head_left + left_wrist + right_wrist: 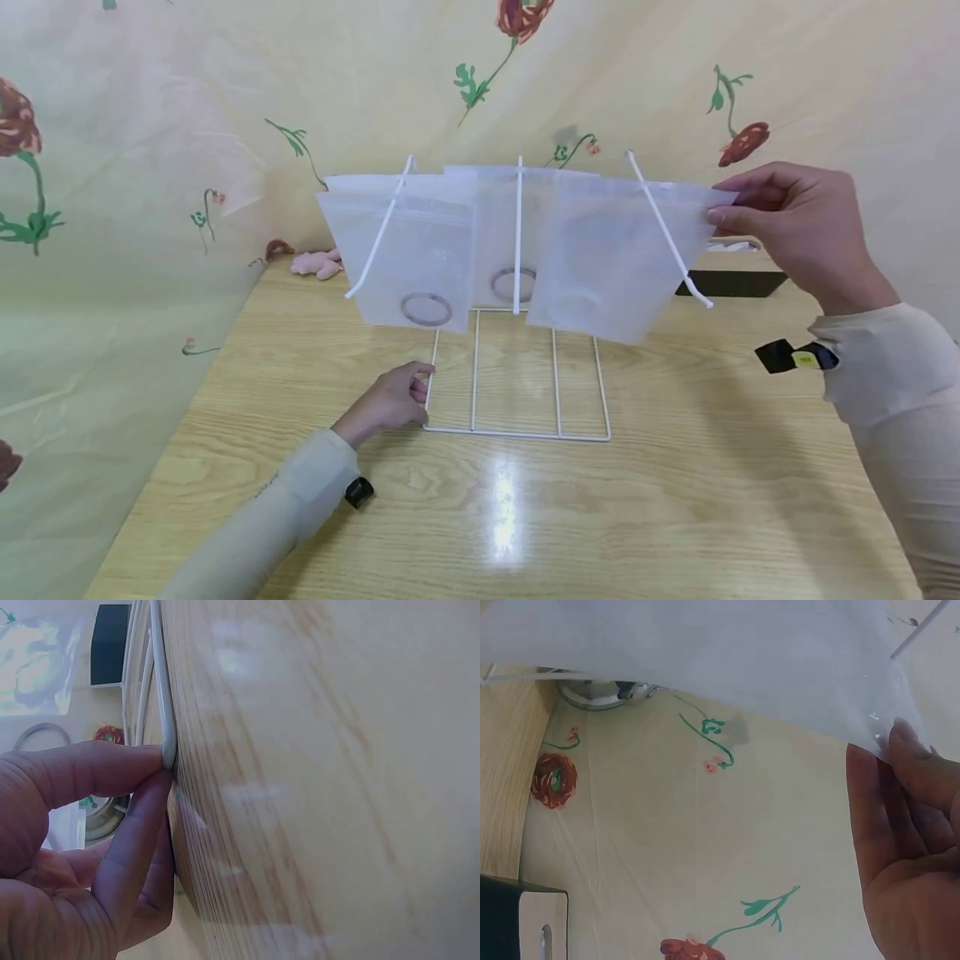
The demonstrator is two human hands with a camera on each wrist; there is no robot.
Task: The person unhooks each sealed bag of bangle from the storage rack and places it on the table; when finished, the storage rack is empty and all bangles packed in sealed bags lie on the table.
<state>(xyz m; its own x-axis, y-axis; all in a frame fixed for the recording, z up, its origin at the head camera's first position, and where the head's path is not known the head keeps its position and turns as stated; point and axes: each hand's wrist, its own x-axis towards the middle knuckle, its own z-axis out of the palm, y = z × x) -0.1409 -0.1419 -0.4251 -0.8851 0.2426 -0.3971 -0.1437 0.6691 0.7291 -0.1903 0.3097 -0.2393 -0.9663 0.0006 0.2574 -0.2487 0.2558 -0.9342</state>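
Observation:
A white wire rack (517, 434) stands on the wooden table, with frosted bags hung on its three upper prongs. My left hand (390, 396) pinches the rack's base wire near the front left corner; the left wrist view shows thumb and finger on that wire (160, 690). Up at the right, my right hand (802, 221) pinches the upper outer corner of the right bag (600, 258). The left bag (397, 250) and the middle bag (495, 225) each show a ring shape low down. The right bag's contents are too faint to tell.
Behind the rack on the right lies a dark box (738, 283). A pink soft toy (317, 263) sits at the table's back left. Something round and metallic (600, 694) shows under the bag in the right wrist view. Flowered cloth (202, 100) hangs behind the table (675, 500).

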